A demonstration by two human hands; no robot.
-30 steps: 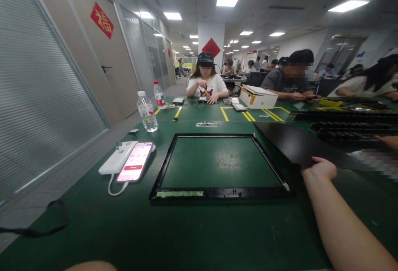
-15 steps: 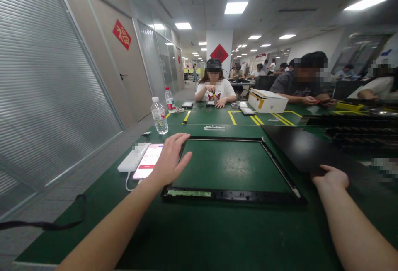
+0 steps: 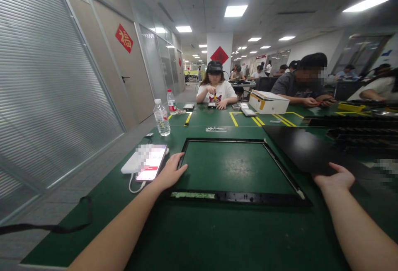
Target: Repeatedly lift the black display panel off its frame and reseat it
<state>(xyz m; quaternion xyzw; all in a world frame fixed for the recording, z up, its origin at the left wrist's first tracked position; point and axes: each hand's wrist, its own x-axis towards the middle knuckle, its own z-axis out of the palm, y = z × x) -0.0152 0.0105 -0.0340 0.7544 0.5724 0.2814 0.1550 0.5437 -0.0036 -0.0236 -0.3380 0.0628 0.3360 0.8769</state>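
Observation:
A thin black rectangular frame [image 3: 264,198] lies flat on the green table, with a green strip along its near bar. My left hand [image 3: 172,171] rests at its left bar, thumb and fingers apart; the hand covers part of that bar. To the right of the frame is a flat black panel [image 3: 298,146]. My right hand [image 3: 337,177] is at the panel's near edge, its thumb side up; the other fingers seem to be under the panel and are mostly hidden.
A phone [image 3: 154,163] with a white cable and a white block [image 3: 130,165] lie left of my left hand. A water bottle [image 3: 161,117] stands behind them. Long black parts [image 3: 357,134] are stacked at far right. A co-worker [image 3: 216,88] sits opposite, near a white box [image 3: 269,102].
My left hand has slid down along the frame's left bar, towards me. My right thumb has lifted a little; the hand stays at the panel's edge. The view has shifted slightly.

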